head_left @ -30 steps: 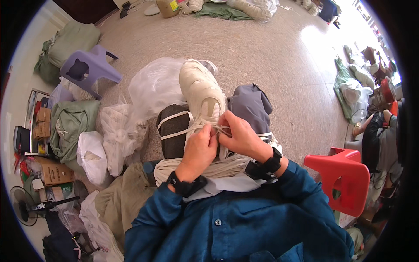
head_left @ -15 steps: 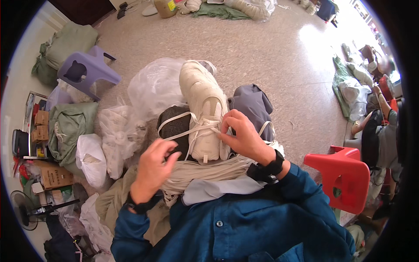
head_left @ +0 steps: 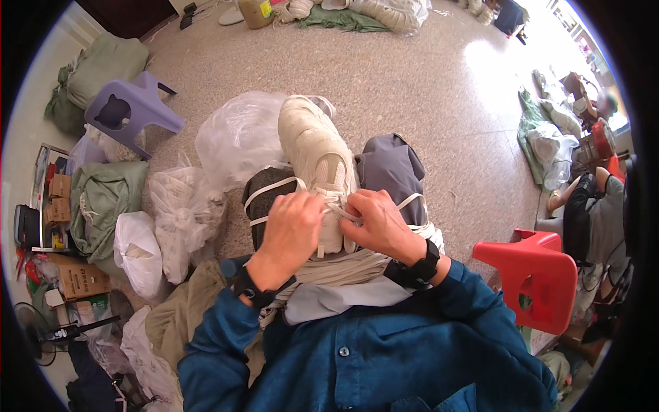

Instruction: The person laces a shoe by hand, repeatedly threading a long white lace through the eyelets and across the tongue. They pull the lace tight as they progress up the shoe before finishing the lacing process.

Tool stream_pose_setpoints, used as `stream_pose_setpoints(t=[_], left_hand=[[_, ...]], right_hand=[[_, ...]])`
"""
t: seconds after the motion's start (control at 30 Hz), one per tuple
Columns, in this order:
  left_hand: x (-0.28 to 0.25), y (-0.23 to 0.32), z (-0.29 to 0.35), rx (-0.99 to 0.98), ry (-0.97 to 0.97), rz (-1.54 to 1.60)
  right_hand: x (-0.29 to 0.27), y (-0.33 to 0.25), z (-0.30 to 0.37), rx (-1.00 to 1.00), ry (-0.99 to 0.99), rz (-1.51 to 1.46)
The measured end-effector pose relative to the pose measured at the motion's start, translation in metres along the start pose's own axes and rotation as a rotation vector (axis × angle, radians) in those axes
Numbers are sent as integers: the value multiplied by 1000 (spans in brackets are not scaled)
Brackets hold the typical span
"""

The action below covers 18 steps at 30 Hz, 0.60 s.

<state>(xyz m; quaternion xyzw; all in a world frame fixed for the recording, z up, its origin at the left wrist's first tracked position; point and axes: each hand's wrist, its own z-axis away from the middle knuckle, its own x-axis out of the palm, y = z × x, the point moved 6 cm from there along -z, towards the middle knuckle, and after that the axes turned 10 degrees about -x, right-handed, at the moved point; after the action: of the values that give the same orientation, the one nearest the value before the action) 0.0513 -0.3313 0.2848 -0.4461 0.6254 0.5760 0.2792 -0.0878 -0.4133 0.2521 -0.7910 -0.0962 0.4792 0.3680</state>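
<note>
A long row of nested cream shoe uppers (head_left: pixel 309 130) stretches away from me between my knees. On the nearest upper, a flat cream shoelace (head_left: pixel 351 217) crosses the tongue. My left hand (head_left: pixel 292 226) is over the left side of that lacing, fingers bent together on the lace, their tips partly hidden. From the other side, my right hand (head_left: pixel 379 221) pinches the lace between thumb and forefinger. Loose lace loops lie over both knees. A thick bundle of cream laces (head_left: pixel 326 266) rests across my lap, beside a pale grey cloth (head_left: pixel 343 299).
Clear plastic bags (head_left: pixel 240 141) lie beyond my left knee, with a white bag (head_left: pixel 137 248) farther left. A purple stool (head_left: pixel 141 103) stands at the far left, a red stool (head_left: pixel 532 275) at the right. Another person's legs (head_left: pixel 583 206) show at the right edge.
My left hand has moved right and forward from beside the shoe upper onto its lacing, its fingers closing. My right hand stays at the lace, its fingers slightly lower.
</note>
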Motion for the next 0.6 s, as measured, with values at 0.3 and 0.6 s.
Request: stream_pose_setpoints(t=[0.3, 0.6], left_hand=[[-114, -156, 142, -583, -39, -406], [-146, -280, 342, -956, -143, -726]], right_hand=[[-11, 9, 9, -26, 104, 19], [-8, 4, 6, -105, 142, -18]])
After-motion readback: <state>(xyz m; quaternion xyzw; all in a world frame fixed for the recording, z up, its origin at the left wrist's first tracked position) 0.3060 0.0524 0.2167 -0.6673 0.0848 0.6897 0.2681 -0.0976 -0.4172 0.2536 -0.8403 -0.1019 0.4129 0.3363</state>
